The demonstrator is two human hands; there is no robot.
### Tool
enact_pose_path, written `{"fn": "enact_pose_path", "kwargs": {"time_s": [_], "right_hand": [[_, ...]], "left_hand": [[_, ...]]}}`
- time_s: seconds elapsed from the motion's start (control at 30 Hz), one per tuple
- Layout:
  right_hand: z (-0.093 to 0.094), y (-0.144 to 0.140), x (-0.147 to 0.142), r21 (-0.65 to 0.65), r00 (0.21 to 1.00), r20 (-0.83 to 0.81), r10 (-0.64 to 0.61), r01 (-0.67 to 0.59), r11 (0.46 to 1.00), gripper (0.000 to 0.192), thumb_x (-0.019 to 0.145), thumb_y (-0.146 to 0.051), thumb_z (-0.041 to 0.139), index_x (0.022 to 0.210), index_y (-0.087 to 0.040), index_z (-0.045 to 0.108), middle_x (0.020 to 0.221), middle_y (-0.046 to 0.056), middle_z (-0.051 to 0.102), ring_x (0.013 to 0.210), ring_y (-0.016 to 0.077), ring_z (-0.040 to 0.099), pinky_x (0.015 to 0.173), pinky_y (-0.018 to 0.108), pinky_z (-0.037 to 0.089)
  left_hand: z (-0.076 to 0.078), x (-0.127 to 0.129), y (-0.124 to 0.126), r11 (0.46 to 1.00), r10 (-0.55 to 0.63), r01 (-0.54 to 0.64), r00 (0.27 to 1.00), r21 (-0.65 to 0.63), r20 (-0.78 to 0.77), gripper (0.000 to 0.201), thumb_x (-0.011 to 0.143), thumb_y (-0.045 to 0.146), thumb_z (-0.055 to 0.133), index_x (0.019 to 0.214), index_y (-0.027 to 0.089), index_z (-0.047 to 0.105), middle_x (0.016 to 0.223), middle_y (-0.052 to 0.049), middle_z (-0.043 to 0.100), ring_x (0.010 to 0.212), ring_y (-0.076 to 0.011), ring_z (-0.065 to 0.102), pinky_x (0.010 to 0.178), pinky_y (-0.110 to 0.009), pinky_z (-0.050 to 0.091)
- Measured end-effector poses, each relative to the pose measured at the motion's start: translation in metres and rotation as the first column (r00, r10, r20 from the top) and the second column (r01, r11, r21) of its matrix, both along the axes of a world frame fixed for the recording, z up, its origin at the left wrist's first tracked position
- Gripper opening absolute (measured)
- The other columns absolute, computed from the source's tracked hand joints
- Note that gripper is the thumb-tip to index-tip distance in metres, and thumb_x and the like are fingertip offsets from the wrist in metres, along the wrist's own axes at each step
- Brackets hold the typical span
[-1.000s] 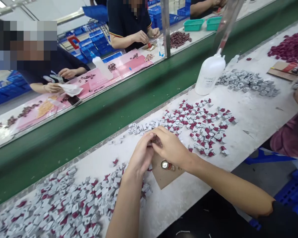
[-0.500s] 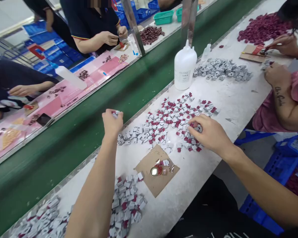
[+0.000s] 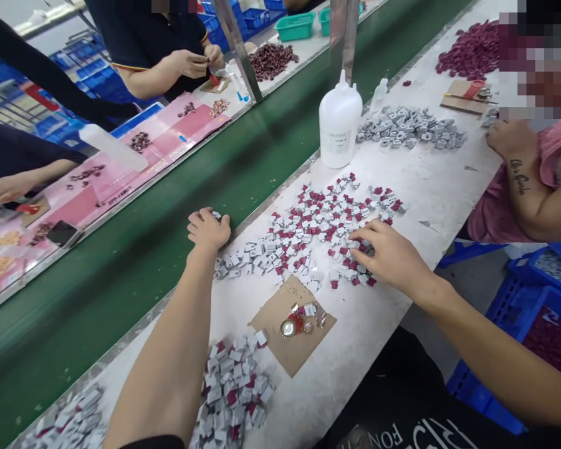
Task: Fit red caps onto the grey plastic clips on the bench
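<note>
My left hand (image 3: 209,229) is over the near edge of the green belt, its outer fingers fanned out. A small grey block (image 3: 215,215) shows between its thumb and index finger. My right hand (image 3: 390,255) hovers low at the right side of a spread of grey-and-maroon pieces (image 3: 303,227), thumb and fingers apart, with pieces visible in the gap. Whether its fingertips touch any is hard to tell. Near me lies a cardboard square (image 3: 292,358) bearing a shiny round lid with red stuff in it (image 3: 288,327) and one grey-and-maroon piece (image 3: 308,309).
Another heap of grey-and-maroon pieces (image 3: 236,386) lies beside my left forearm. A white squeeze bottle (image 3: 340,125) stands by the green belt (image 3: 135,280), near a grey heap (image 3: 409,126). A co-worker's arm (image 3: 518,156) is at right; other people work across the belt.
My left hand's outer fingers have spread from a closed grip. My right hand's thumb and fingers sit further apart. The view has shifted slightly.
</note>
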State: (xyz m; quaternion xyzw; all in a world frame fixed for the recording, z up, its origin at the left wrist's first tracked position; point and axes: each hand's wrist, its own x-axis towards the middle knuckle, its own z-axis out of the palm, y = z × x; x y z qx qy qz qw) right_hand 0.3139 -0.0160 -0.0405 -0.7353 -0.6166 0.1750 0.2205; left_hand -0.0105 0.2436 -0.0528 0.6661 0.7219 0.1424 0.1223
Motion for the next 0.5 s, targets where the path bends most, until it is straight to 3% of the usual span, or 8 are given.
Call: {"fn": "enact_pose_path", "kwargs": {"time_s": [0.07, 0.17, 0.37, 0.5], "right_hand": [[0.001, -0.002, 0.0, 0.015, 1.0, -0.001, 0.005, -0.005, 1.0, 0.026, 0.103, -0.026, 0.063, 0.116, -0.026, 0.085, 0.115, 0.012, 0.077, 0.097, 0.0312, 0.076, 0.066, 0.037, 0.052], [0.003, -0.007, -0.005, 0.056, 0.999, -0.043, 0.003, -0.001, 0.998, 0.024, 0.101, -0.023, 0.06, 0.111, -0.026, 0.082, 0.114, 0.011, 0.078, 0.078, 0.0258, 0.071, 0.062, 0.038, 0.049], [0.019, -0.017, -0.021, 0.199, 0.977, -0.212, 0.016, 0.027, 0.98, 0.013, 0.101, -0.027, 0.061, 0.101, -0.028, 0.074, 0.109, 0.011, 0.071, 0.077, 0.0246, 0.069, 0.065, 0.038, 0.054], [0.02, -0.014, -0.029, 0.134, 0.941, -0.332, 0.073, -0.029, 0.991, 0.014, 0.105, -0.033, 0.064, 0.106, -0.028, 0.077, 0.107, 0.011, 0.071, 0.082, 0.0252, 0.073, 0.064, 0.037, 0.056]], "left_hand": [[0.008, -0.008, -0.014, 0.999, 0.04, -0.039, 0.999, 0.012, -0.018, 0.054, 0.097, 0.032, 0.068, 0.147, 0.018, 0.057, 0.177, -0.033, 0.037, 0.169, -0.0581, 0.032, 0.132, -0.081, 0.03], [0.021, -0.019, -0.052, 0.995, 0.057, -0.054, 0.998, 0.083, -0.041, 0.055, 0.1, 0.032, 0.063, 0.154, 0.02, 0.055, 0.184, -0.027, 0.031, 0.175, -0.0498, 0.023, 0.139, -0.07, 0.026], [0.025, -0.028, -0.135, 0.993, -0.093, 0.089, 0.994, -0.084, -0.05, 0.035, 0.098, 0.026, 0.063, 0.132, 0.022, 0.07, 0.149, -0.024, 0.06, 0.148, -0.0499, 0.051, 0.128, -0.067, 0.039], [0.022, -0.027, -0.149, 0.976, -0.189, 0.186, 0.982, -0.113, -0.013, 0.029, 0.096, 0.025, 0.068, 0.124, 0.026, 0.071, 0.145, -0.019, 0.065, 0.142, -0.0463, 0.053, 0.122, -0.06, 0.043]]}}
